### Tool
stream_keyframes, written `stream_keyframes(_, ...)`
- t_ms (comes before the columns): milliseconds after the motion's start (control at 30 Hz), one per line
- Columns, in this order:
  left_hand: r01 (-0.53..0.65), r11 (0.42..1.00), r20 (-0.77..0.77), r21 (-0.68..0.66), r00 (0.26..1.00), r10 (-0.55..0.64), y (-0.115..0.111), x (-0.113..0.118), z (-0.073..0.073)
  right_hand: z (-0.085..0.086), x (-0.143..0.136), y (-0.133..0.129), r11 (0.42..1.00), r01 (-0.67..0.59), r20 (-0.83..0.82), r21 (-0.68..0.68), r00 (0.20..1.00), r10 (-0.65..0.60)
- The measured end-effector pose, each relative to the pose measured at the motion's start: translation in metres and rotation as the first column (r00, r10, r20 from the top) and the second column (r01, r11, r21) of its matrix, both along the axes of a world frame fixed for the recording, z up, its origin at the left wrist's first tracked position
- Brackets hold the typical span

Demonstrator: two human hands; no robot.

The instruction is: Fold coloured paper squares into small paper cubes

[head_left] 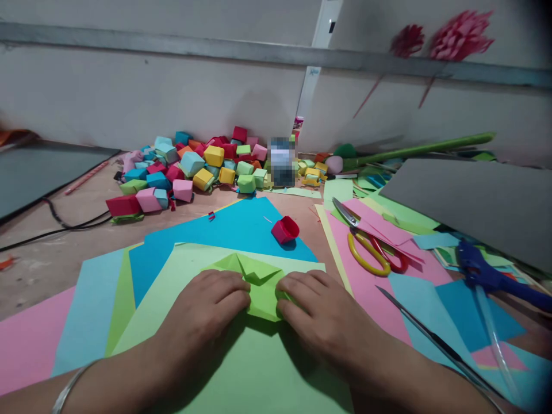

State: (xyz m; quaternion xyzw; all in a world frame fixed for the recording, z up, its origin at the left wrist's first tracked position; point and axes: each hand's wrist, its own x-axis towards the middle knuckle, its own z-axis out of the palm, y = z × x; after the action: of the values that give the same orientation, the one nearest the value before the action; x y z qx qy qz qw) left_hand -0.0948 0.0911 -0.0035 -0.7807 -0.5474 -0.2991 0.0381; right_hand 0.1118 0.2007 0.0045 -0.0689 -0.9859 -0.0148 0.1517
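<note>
A piece of bright green folded paper (265,299) lies between my two hands, with creases and a raised flap along its far side. My left hand (207,307) grips its left edge, fingers curled over it. On the opposite edge my right hand (314,305) is closed in the same way. Both hands rest above a pale green paper sheet (276,368). Just beyond them a small red paper box (285,230) sits on a blue paper sheet (207,224). The fingertips are partly hidden behind the folds.
Many small coloured paper cubes (192,164) are heaped by the wall. To the right lie scissors (366,247), a pointed metal blade (431,336), a blue glue gun (478,270) with a clear stick, and paper scraps. A black cable (64,224) runs at left.
</note>
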Motion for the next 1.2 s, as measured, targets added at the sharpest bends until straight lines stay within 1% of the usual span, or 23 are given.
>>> stream_keyframes(67, 0.018, 1.0, -0.014, -0.01, 1.0, -0.018, 0.0, 0.0, 0.0, 0.003, 0.001, -0.002, 0.998, -0.03, 0.018, -0.05, 0.999, 0.031)
stream_keyframes(133, 0.007, 1.0, -0.01, -0.016, 1.0, -0.007, -0.001, 0.0, 0.0, 0.009, 0.002, -0.004, 0.983, -0.051, -0.016, -0.179, 0.999, 0.049)
stream_keyframes(167, -0.013, 1.0, 0.005, -0.013, 1.0, 0.013, -0.001, 0.0, 0.001, 0.012, 0.003, -0.004, 0.968, -0.034, -0.063, -0.25, 0.998, 0.018)
stream_keyframes(200, -0.045, 0.999, 0.033, -0.007, 0.998, 0.045, -0.002, 0.001, 0.001, 0.016, 0.004, -0.003, 0.95, 0.009, -0.125, -0.313, 0.991, -0.051)
stream_keyframes(267, -0.091, 0.996, 0.106, -0.003, 0.99, 0.091, -0.003, 0.002, 0.003, 0.021, 0.004, 0.001, 0.89, 0.154, -0.221, -0.429, 0.938, -0.268)
stream_keyframes(300, -0.094, 0.995, 0.141, -0.009, 0.985, 0.095, -0.003, 0.003, 0.004, 0.023, 0.003, 0.004, 0.835, 0.227, -0.216, -0.502, 0.901, -0.375)
stream_keyframes(333, -0.087, 0.996, 0.171, -0.016, 0.981, 0.089, -0.003, 0.004, 0.005, 0.023, 0.002, 0.006, 0.755, 0.282, -0.171, -0.592, 0.872, -0.459)
stream_keyframes(367, -0.076, 0.997, 0.196, -0.022, 0.977, 0.079, -0.003, 0.004, 0.006, 0.021, 0.0, 0.008, 0.651, 0.314, -0.092, -0.691, 0.855, -0.51)
stream_keyframes(433, -0.044, 0.998, 0.227, -0.04, 0.973, 0.052, -0.004, 0.006, 0.006, 0.016, -0.004, 0.01, 0.413, 0.33, 0.081, -0.849, 0.853, -0.516)
stream_keyframes(467, -0.036, 0.998, 0.241, -0.05, 0.969, 0.047, -0.004, 0.006, 0.005, 0.013, -0.006, 0.009, 0.319, 0.323, 0.134, -0.891, 0.858, -0.496)
stream_keyframes(500, -0.028, 0.998, 0.259, -0.057, 0.965, 0.042, -0.005, 0.006, 0.005, 0.01, -0.008, 0.008, 0.265, 0.313, 0.158, -0.912, 0.864, -0.478)
stream_keyframes(533, -0.011, 0.998, 0.284, -0.066, 0.958, 0.029, -0.005, 0.007, 0.003, 0.008, -0.01, 0.006, 0.252, 0.307, 0.163, -0.918, 0.869, -0.467)
stream_keyframes(600, 0.027, 0.994, 0.375, -0.101, 0.927, 0.013, -0.006, 0.006, 0.001, 0.007, -0.012, 0.001, 0.293, 0.304, 0.145, -0.906, 0.875, -0.461)
stream_keyframes(667, 0.057, 0.98, 0.56, -0.188, 0.826, 0.06, -0.005, 0.006, -0.001, 0.01, -0.013, -0.003, 0.337, 0.312, 0.124, -0.888, 0.87, -0.477)
stream_keyframes(700, 0.088, 0.96, 0.673, -0.264, 0.73, 0.119, -0.005, 0.005, 0.0, 0.011, -0.013, -0.005, 0.341, 0.316, 0.124, -0.886, 0.867, -0.483)
stream_keyframes(767, 0.225, 0.879, 0.846, -0.42, 0.446, 0.29, -0.004, 0.007, 0.005, 0.015, -0.012, -0.008, 0.331, 0.312, 0.128, -0.891, 0.87, -0.477)
stream_keyframes(833, 0.445, 0.758, 0.876, -0.478, 0.171, 0.452, -0.002, 0.012, 0.015, 0.017, -0.012, -0.011, 0.333, 0.308, 0.133, -0.891, 0.879, -0.458)
stream_keyframes(867, 0.54, 0.698, 0.855, -0.471, 0.083, 0.512, 0.0, 0.016, 0.022, 0.017, -0.012, -0.012, 0.354, 0.31, 0.129, -0.883, 0.883, -0.451)
stream_keyframes(900, 0.617, 0.647, 0.836, -0.448, 0.032, 0.548, 0.002, 0.021, 0.029, 0.017, -0.012, -0.013, 0.39, 0.313, 0.117, -0.866, 0.885, -0.451)
stream_keyframes(967, 0.667, 0.6, 0.806, -0.442, 0.002, 0.592, 0.007, 0.032, 0.041, 0.016, -0.012, -0.014, 0.476, 0.32, 0.071, -0.819, 0.881, -0.468)
stream_keyframes(1033, 0.612, 0.605, 0.769, -0.509, 0.007, 0.639, 0.015, 0.042, 0.049, 0.015, -0.011, -0.013, 0.553, 0.315, -0.011, -0.771, 0.862, -0.507)
stream_keyframes(1100, 0.517, 0.625, 0.738, -0.584, 0.019, 0.674, 0.023, 0.048, 0.049, 0.014, -0.008, -0.011, 0.608, 0.302, -0.101, -0.734, 0.837, -0.538)
stream_keyframes(1200, 0.422, 0.664, 0.736, -0.617, 0.011, 0.677, 0.035, 0.049, 0.04, 0.011, -0.005, -0.006, 0.688, 0.277, -0.198, -0.671, 0.827, -0.526)
